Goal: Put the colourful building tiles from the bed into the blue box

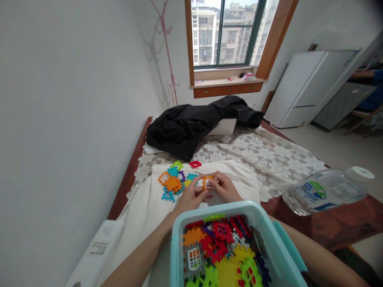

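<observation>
1. Left hand [189, 198] and right hand [225, 188]: fingertips of both closed on one small orange plastic square with notched edges and a white lattice insert [208, 183], one hand to each side. Piece sits between them, over the white cloth, beyond the far rim of the bin.

2. Left of the left hand: loose pile of flat notched plastic pieces in orange, blue, purple, lime and yellow [173, 184], several overlapping. One red notched plastic piece [195, 164] lies apart, on the far side.

3. Nearest the wearer, between the forearms: light-blue rectangular plastic bin [176, 243], well filled with mixed pieces. Seen on top: grey square with a white lattice insert [194, 258], plus red, yellow, orange and lime ones.

4. Underlay: plain white cloth [142, 229] spread over a grey-and-white floral lace cloth [287, 153]; dark reddish-brown wooden tabletop [344, 231] exposed at right.

5. Right side: clear plastic bottle with white cap and blue-green label [326, 191], well apart from the hands.

6. Far end: crumpled black fabric [179, 129], partly covering a white box [226, 126].

7. Lower left: long white casing [95, 255], print too small to read.

8. Beyond: pink coat stand [168, 50], window, white refrigerator [308, 87].
</observation>
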Demonstrator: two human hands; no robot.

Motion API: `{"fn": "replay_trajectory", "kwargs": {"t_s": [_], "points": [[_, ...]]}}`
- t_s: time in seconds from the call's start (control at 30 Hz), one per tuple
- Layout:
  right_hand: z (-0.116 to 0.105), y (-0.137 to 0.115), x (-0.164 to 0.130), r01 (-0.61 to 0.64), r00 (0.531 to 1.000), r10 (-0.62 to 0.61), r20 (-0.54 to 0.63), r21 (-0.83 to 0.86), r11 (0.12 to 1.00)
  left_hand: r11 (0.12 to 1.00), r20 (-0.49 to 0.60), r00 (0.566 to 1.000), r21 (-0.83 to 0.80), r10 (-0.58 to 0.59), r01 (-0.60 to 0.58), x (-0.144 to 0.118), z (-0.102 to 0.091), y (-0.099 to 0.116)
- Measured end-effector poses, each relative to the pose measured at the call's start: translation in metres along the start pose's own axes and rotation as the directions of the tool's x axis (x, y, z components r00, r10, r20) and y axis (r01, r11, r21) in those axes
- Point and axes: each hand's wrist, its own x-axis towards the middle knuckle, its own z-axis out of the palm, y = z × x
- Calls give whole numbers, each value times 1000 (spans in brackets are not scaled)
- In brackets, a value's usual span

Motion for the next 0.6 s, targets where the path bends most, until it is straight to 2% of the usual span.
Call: {"fn": "replay_trajectory", "kwargs": {"t_s": [0.33, 0.6], "points": [[-4, -4, 2, 4, 995, -2, 103, -16, 1000, 1000, -64, 998, 13, -20, 21, -3, 3, 9], [-5, -3, 3, 54, 993, -45, 108, -82, 995, 998, -86, 995, -21, -53, 51, -3, 5, 10]]}}
